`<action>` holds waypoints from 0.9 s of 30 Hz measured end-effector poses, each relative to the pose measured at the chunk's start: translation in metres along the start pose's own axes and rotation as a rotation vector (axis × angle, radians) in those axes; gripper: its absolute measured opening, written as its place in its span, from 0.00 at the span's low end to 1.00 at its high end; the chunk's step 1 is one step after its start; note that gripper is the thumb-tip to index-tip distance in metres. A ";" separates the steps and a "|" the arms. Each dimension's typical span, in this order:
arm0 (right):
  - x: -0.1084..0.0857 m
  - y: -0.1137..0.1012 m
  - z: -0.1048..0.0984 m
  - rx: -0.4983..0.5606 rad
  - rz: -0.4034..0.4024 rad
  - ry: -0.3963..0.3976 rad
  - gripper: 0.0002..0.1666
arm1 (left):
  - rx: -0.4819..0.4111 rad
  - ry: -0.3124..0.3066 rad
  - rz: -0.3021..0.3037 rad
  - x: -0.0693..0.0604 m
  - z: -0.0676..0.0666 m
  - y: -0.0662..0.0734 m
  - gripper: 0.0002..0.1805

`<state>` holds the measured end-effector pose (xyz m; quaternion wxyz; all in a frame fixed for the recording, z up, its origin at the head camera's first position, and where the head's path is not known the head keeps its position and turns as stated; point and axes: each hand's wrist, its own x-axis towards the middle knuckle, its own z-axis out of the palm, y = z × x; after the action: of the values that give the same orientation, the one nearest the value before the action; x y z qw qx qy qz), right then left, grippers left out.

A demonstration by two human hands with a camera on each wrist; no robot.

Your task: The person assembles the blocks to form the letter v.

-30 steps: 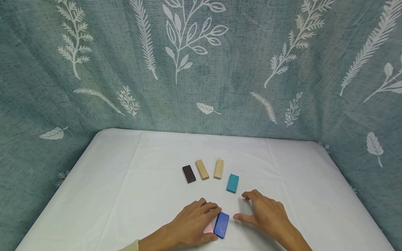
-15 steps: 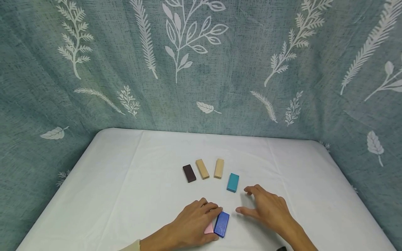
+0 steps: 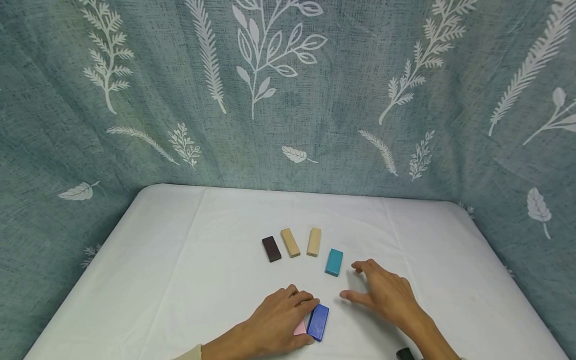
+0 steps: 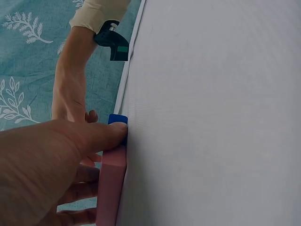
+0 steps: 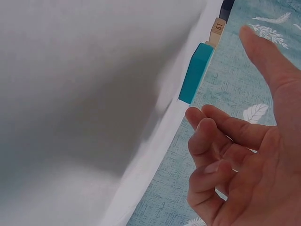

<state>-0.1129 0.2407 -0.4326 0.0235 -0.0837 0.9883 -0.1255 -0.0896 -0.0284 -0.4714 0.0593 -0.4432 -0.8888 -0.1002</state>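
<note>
My left hand [image 3: 283, 320] holds a pink block [image 3: 300, 327], mostly hidden under it in the head view. Against the pink block's right side lies a blue block [image 3: 318, 322]; my index fingertip and thumb reach its left corners. The left wrist view shows the thumb [image 4: 110, 135] across where the pink block [image 4: 111, 188] meets the blue one [image 4: 117, 118]. My right hand [image 3: 389, 295] hovers to the right, holding nothing, thumb and fingers apart. Nearest to it lies a teal block [image 3: 334, 262], also in the right wrist view [image 5: 195, 73].
Farther back on the white-covered table [image 3: 202, 280] lie a dark brown block [image 3: 271, 249] and two plain wooden blocks, one on the left [image 3: 290, 243] and one on the right [image 3: 314, 242]. A patterned green-blue cloth [image 3: 288, 130] hangs behind the table. A black device [image 3: 405, 354] sits at my right wrist.
My right hand has drifted slightly away from me and to the right, off from the blue block. The black wrist device has come into view. My left hand and the blocks stay nearly still.
</note>
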 end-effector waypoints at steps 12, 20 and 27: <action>0.010 0.007 -0.001 0.019 -0.018 0.032 0.43 | -0.032 -0.017 -0.014 0.001 -0.001 0.001 0.35; 0.021 0.013 -0.002 0.020 -0.021 0.037 0.44 | -0.039 -0.016 -0.010 0.001 -0.001 0.000 0.34; 0.031 0.016 -0.002 0.031 -0.017 0.026 0.46 | -0.043 -0.025 -0.013 0.001 -0.002 0.000 0.34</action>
<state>-0.1457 0.2508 -0.4355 0.0108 -0.0902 0.9857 -0.1419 -0.0902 -0.0279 -0.4689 0.0381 -0.4398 -0.8900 -0.1141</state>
